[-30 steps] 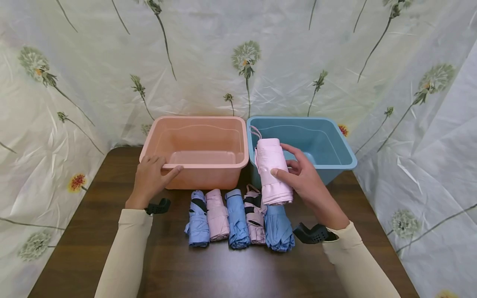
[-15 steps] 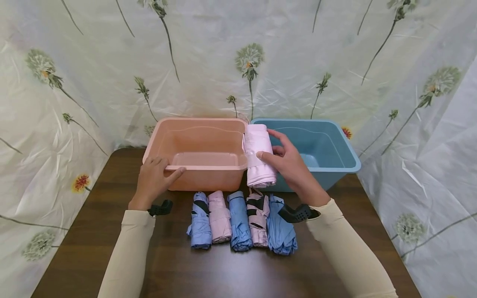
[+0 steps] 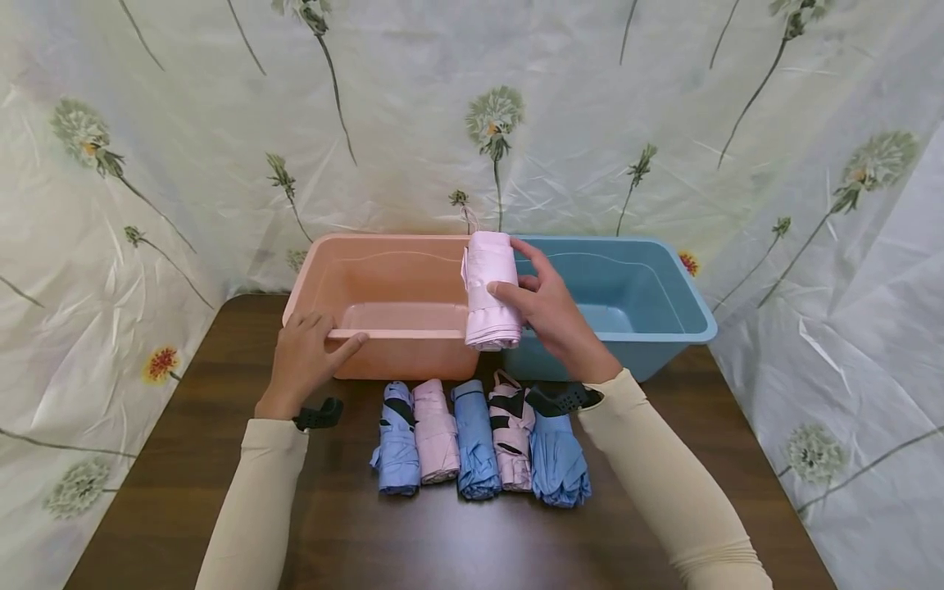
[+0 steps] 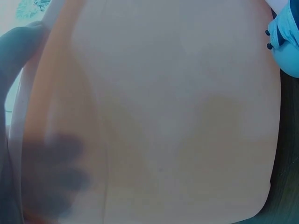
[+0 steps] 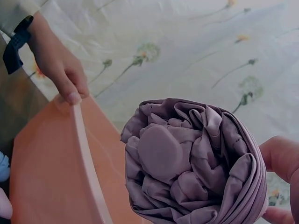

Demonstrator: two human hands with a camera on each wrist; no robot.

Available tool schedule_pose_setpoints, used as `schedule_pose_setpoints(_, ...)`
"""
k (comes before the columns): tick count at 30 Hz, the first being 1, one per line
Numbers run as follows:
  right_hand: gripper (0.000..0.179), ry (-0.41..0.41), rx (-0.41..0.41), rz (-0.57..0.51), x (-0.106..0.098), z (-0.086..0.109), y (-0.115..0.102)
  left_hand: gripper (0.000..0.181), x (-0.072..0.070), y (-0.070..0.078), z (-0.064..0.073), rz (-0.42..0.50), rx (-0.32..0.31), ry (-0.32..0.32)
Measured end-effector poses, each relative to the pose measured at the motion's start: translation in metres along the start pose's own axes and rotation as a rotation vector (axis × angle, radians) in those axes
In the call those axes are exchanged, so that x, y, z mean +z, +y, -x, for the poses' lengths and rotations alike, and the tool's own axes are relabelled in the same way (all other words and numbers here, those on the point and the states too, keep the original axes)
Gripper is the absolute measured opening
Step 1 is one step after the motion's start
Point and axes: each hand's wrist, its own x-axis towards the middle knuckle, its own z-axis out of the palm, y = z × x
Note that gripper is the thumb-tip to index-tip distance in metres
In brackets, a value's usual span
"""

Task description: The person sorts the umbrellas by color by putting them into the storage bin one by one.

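A folded pink umbrella [image 3: 490,287] with a thin wrist loop is gripped by my right hand [image 3: 549,307], thumb in front and fingers behind. It is held up where the two tubs meet, overlapping the right end of the orange tub [image 3: 406,356] in the head view. The right wrist view looks at the umbrella's end [image 5: 161,154], with its handle knob amid bunched fabric. My left hand [image 3: 306,356] grips the orange tub's front rim near its left corner, thumb outside. Through the tub's wall, the left wrist view shows the fingers [image 4: 56,172] as dark shapes inside.
A blue tub [image 3: 642,287] stands right of the orange one. In front, several folded umbrellas lie in a row: a blue one [image 3: 398,447], a pink one [image 3: 437,434], a blue one [image 3: 475,442], a pink-and-black one [image 3: 510,442] and another blue one [image 3: 560,463]. A flowered curtain hangs behind.
My right hand has carried the pink umbrella left and farther back, from before the blue tub to the orange tub's right end. My left hand has stayed on the rim.
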Motion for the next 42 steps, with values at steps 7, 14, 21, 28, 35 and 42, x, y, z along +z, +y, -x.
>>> schedule_pose_setpoints(7, 0.074, 0.006, 0.030, -0.047, 0.012, -0.017, 0.009, 0.053, 0.001, 0.000, 0.003, -0.006, -0.009, -0.004)
schedule_pose_setpoints(14, 0.075, 0.004, 0.041, -0.071, 0.028, -0.036, 0.012, 0.053, -0.001, -0.002, 0.002, -0.009, -0.020, -0.004)
schedule_pose_setpoints(21, 0.075, -0.016, 0.054, -0.104, 0.044, -0.053, 0.016, 0.053, -0.002, -0.003, 0.001, -0.008, -0.030, -0.017)
schedule_pose_setpoints(28, 0.075, 0.006, 0.069, -0.115, 0.063, -0.069, 0.020, 0.052, 0.000, -0.002, -0.001, -0.004, -0.033, -0.031)
schedule_pose_setpoints(35, 0.077, -0.020, 0.053, -0.077, 0.084, -0.082, 0.023, 0.051, -0.001, -0.003, -0.001, -0.017, -0.034, -0.023)
schedule_pose_setpoints(42, 0.078, -0.011, 0.104, -0.107, 0.097, -0.092, 0.028, 0.053, 0.000, -0.003, -0.002, -0.018, -0.047, -0.051)
